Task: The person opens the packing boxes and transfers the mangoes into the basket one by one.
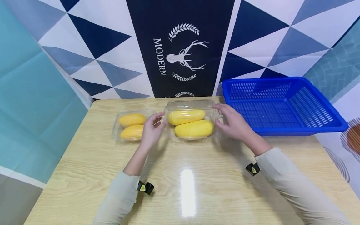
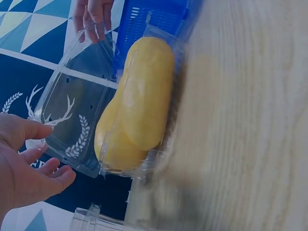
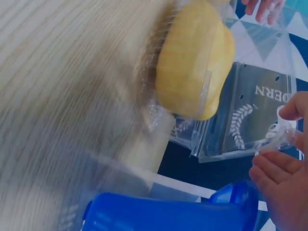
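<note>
Two yellow mangoes (image 1: 194, 129) lie side by side in a clear plastic clamshell box (image 1: 171, 135) on the table. The box's hinged lid (image 2: 79, 96) is tilted up at the back, as both wrist views show. My left hand (image 1: 152, 128) pinches the lid's left corner between thumb and fingers. At the opposite corner, my right hand (image 1: 232, 122) pinches the lid's edge, with clear plastic between thumb and forefinger in the right wrist view. Just left of my left hand sits a second clear box (image 1: 115, 128) holding two orange-yellow mangoes (image 1: 132, 119), partly hidden by that hand.
A blue plastic basket (image 1: 298, 129) stands at the right, close beside my right hand. The wooden table (image 1: 219, 193) backs onto a patterned cloth (image 1: 112, 40) with a deer print. Black wrist cameras (image 1: 146, 188) hang below both sleeves.
</note>
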Tool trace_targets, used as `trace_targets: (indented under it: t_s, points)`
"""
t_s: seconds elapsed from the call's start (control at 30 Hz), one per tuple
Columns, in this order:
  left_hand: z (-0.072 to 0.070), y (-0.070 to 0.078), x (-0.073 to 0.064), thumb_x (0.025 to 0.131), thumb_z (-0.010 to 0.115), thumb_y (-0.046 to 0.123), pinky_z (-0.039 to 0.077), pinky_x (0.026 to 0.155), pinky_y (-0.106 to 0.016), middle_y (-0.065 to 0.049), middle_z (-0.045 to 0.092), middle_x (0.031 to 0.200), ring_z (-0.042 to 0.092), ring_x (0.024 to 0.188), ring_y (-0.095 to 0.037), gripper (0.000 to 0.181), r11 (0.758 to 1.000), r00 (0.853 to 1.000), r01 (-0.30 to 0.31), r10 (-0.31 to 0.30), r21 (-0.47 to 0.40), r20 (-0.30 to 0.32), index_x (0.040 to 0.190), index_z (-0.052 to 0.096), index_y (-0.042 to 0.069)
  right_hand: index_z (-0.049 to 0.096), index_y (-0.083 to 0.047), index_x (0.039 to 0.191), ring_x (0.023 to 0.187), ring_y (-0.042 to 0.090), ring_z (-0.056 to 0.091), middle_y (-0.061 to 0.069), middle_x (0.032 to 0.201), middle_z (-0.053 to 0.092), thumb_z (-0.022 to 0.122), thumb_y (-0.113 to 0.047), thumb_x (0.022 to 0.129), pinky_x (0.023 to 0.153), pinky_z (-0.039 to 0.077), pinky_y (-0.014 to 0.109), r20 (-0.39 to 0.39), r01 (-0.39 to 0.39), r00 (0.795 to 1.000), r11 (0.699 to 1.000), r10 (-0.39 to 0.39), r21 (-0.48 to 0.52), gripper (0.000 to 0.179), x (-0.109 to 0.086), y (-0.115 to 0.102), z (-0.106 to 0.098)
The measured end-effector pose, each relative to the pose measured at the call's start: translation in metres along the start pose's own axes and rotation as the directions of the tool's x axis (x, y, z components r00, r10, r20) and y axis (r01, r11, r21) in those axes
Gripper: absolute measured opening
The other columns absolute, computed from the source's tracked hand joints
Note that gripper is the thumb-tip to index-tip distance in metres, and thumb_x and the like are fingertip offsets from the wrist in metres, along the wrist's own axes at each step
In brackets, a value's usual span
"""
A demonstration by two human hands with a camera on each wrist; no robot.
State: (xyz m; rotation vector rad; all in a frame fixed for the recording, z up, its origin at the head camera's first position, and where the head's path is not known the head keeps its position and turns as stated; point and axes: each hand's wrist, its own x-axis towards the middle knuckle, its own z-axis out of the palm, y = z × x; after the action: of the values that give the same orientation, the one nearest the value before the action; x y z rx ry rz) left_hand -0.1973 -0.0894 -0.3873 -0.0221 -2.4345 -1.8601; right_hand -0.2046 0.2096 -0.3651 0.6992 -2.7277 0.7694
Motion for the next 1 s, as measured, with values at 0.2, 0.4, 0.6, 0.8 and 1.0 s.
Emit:
trace_targets:
  t_s: [0.2,0.4,0.6,0.8,1.0]
  points:
    - [-0.002,0.009,0.006,0.089,0.063,0.014,0.040,0.107,-0.033,-0.010,0.054,0.131,0.048,0.126,-0.025,0.035,0.999,1.000,-0.017,0.017,-0.030,-0.014,0.123,0.058,0.006,0.048,-0.004,0.133,0.121,0.035,0.047,0.020,0.132,0.051,0.059,-0.009,0.083,0.101,0.040,0.053,-0.062,-0.059,0.996,0.994,0.064,0.087,0.051,0.007,-0.002,0.002]
    - [-0.005,0.018,0.017,0.090,0.062,0.016,0.040,0.107,-0.033,-0.011,0.055,0.131,0.048,0.127,-0.026,0.035,0.998,0.999,-0.049,0.049,-0.044,-0.007,0.123,0.058,0.003,0.047,-0.002,0.133,0.115,0.033,0.051,0.020,0.128,0.053,0.056,-0.003,0.085,0.100,0.043,0.047,-0.148,-0.146,0.972,0.963,0.182,0.225,0.049,0.020,-0.007,0.002]
    - [-0.007,0.020,0.031,0.089,0.063,0.016,0.040,0.107,-0.032,-0.010,0.057,0.129,0.050,0.125,-0.022,0.034,0.995,0.999,-0.052,0.051,-0.089,-0.013,0.121,0.059,0.002,0.051,-0.002,0.130,0.117,0.032,0.052,0.019,0.128,0.055,0.054,-0.006,0.086,0.101,0.043,0.045,-0.186,-0.250,0.932,0.922,0.312,0.297,0.044,0.031,-0.011,0.003]
    - [-0.007,0.029,0.043,0.090,0.063,0.017,0.044,0.103,-0.029,-0.009,0.059,0.125,0.053,0.121,-0.020,0.032,0.993,1.000,-0.026,0.024,-0.113,-0.016,0.119,0.060,0.005,0.050,-0.003,0.131,0.116,0.031,0.053,0.018,0.125,0.056,0.048,-0.005,0.089,0.101,0.045,0.041,-0.179,-0.342,0.883,0.857,0.433,0.385,0.042,0.041,-0.011,0.004]
    - [-0.006,0.036,0.054,0.089,0.063,0.015,0.047,0.098,-0.029,-0.012,0.062,0.119,0.057,0.111,-0.020,0.030,0.991,0.999,-0.012,0.006,-0.132,-0.040,0.117,0.060,0.003,0.053,-0.003,0.128,0.113,0.029,0.054,0.018,0.122,0.057,0.047,-0.005,0.091,0.101,0.045,0.040,-0.182,-0.391,0.842,0.806,0.509,0.445,0.038,0.052,-0.009,0.005]
